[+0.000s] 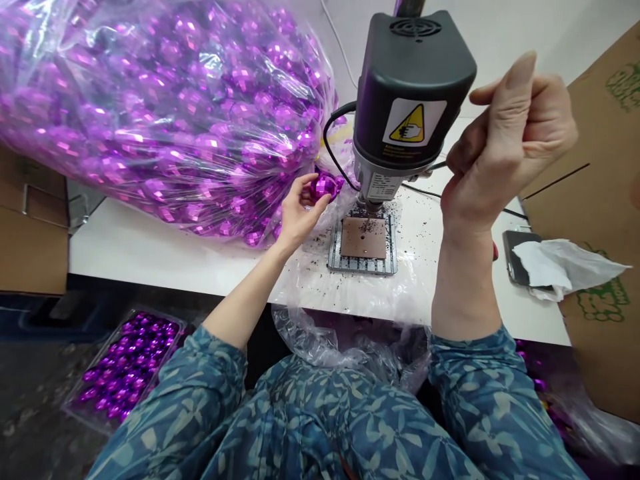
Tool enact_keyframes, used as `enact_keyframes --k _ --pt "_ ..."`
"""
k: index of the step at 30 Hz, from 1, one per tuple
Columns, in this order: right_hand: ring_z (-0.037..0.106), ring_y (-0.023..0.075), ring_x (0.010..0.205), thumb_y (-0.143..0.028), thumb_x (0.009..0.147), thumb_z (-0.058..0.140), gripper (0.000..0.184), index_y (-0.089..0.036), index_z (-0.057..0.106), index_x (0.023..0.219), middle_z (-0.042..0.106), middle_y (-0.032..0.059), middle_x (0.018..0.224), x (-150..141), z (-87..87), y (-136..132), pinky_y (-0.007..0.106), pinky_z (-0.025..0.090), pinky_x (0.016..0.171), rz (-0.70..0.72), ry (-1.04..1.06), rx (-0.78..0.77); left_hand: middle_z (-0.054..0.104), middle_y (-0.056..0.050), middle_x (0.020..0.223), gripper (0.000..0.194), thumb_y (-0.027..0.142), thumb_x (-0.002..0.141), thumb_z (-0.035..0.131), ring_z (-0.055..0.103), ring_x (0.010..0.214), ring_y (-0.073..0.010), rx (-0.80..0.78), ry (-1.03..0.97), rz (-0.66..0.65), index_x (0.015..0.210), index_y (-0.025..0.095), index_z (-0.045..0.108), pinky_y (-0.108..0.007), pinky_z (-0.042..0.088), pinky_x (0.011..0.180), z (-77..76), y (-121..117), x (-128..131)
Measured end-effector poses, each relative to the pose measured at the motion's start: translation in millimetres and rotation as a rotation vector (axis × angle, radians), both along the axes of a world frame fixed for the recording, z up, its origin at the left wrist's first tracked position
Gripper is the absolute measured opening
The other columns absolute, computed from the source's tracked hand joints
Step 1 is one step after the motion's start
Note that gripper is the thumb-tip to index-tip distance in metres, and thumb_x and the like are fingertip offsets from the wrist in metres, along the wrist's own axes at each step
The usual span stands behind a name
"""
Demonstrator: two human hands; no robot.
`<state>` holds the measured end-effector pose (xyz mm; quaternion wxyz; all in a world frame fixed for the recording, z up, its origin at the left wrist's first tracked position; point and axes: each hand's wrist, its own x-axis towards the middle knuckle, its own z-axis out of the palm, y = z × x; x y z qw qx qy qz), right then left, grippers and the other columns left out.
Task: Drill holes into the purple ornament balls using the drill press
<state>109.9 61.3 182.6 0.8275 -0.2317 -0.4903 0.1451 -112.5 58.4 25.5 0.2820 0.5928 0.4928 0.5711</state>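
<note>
A shiny purple faceted ball (324, 187) is between the thumb and fingers of my left hand (299, 208), beside the gathered end of a big clear bag (165, 120) full of similar balls. Just right of it stands a small bench drill press (413, 87) with a dark motor housing and a warning label. Under its chuck (371, 205), a brown square plate (363, 239) with a small hole rests on the slotted metal base (363, 267). My right hand (513, 130) is raised at the drill's right side, fingers curled closed; whatever they grip is hidden.
Dark shavings speckle the white table (200, 260) around the base. A clear tray (125, 363) of purple balls sits low at left. Clear plastic film (350, 340) hangs over the front edge. At right are a phone (520, 257), white tissue (560, 263) and a cardboard box (600, 200).
</note>
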Motion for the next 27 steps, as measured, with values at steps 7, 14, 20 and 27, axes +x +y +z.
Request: enact_keyframes --k 7,14,20,27 --pt "0.024 0.0037 0.034 -0.075 0.076 0.06 0.056 -0.021 0.052 0.066 0.025 -0.0105 0.046 -3.5 0.8 -1.8 0.031 0.013 0.039 -0.066 -0.021 0.01 0.079 -0.014 0.126 0.04 0.048 0.094 0.079 0.077 0.118 -0.0271 -0.479 -0.542 -0.391 0.12 0.019 0.071 -0.047 0.067 0.101 -16.3 -46.1 31.1" --pt "0.022 0.0032 0.033 -0.068 0.078 0.055 0.048 -0.022 0.049 0.066 0.023 -0.0103 0.045 -2.6 0.8 -2.6 0.031 0.014 0.038 -0.112 -0.08 -0.037 0.08 -0.009 0.118 0.058 0.048 0.085 0.09 0.082 0.1 -0.0258 -0.51 -0.507 -0.432 0.131 0.025 0.063 -0.049 0.069 0.095 -31.9 -43.5 37.9" --pt "0.022 0.0039 0.034 -0.068 0.082 0.055 0.047 -0.023 0.05 0.066 0.023 -0.0096 0.046 -2.7 -0.2 -1.4 0.031 0.015 0.039 -0.116 -0.077 -0.012 0.078 -0.01 0.126 0.047 0.068 0.099 0.065 0.08 0.108 -0.0275 -0.454 -0.503 -0.406 0.124 0.028 0.066 -0.051 0.069 0.094 -38.6 -44.7 41.3" --pt "0.023 0.0034 0.036 -0.07 0.078 0.062 0.05 -0.022 0.053 0.067 0.026 -0.0099 0.047 -1.8 -1.2 -4.0 0.031 0.014 0.041 -0.04 -0.061 0.012 0.077 -0.011 0.125 0.063 0.055 0.084 0.089 0.073 0.121 -0.0249 -0.266 -0.279 -0.258 0.132 0.024 0.064 -0.042 0.061 0.107 -63.5 -28.8 55.5"
